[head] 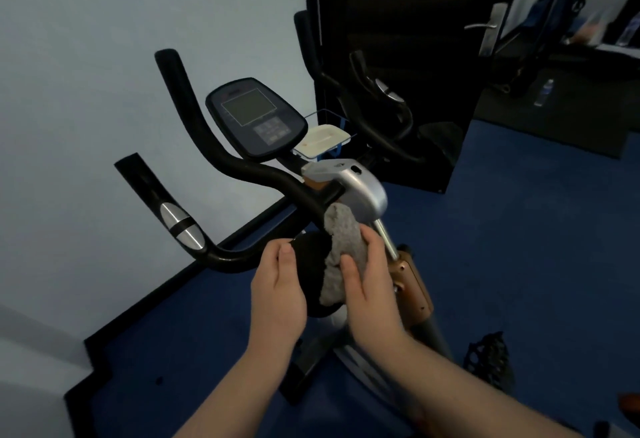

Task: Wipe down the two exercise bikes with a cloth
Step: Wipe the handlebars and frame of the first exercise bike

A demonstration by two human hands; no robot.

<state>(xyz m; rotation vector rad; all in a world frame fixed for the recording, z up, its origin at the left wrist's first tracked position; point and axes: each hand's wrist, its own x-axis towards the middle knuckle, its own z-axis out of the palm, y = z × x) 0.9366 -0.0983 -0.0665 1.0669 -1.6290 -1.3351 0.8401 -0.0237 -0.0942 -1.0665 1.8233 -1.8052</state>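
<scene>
step: wiping bike knob | right hand grips cloth against black round knob between hands | left hand fingers curled, steadying knob's far side | tip: rotate cloth round knob, keep pressure even

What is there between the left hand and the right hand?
In the head view, a black round knob and the grey cloth lie between the left hand and the right hand.
</scene>
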